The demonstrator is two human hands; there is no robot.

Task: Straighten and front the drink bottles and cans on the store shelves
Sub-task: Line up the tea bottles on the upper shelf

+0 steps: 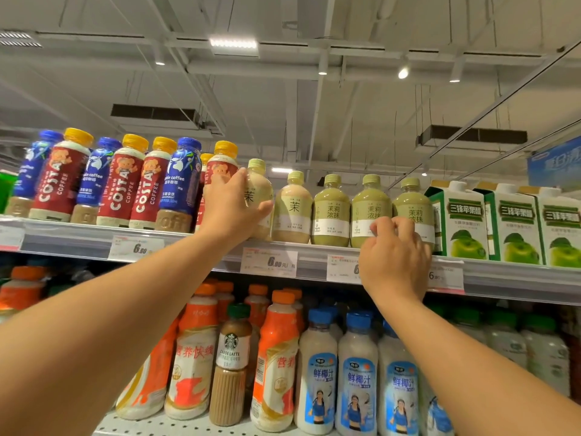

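Beige milk-tea in a small round plastic bottle with a pale green cap (258,196) is standing at the front edge of the grey metal top shelf (503,272), and the left hand (231,206) is gripping it, thumb curling across the label while the other fingers are wrapping round the far side, out of sight. Just to its right a second beige round bottle (293,212) is sitting upright, touching or nearly touching the held one. Three green matcha round bottles are following in the same row: the first (330,212), the second (371,206) and the third (412,202). The right hand (396,256) is reaching up in front of the second and third green bottles, its fingers curling together at their white labels; whether they are pinching a bottle or only touching it, I cannot tell.

Left of the held bottle, red Costa coffee bottles with yellow caps (121,184) and blue coffee bottles with blue caps (182,180) are crowding the shelf, some turned at different angles. Right of the green bottles, white and green apple-vinegar cartons (462,221) are lining up. White price tags (268,262) are hanging on the shelf rail. Below, orange-capped bottles (276,357), a brown Starbucks latte bottle (231,366) and blue-capped coconut-drink bottles (317,372) are standing on the lower shelf.
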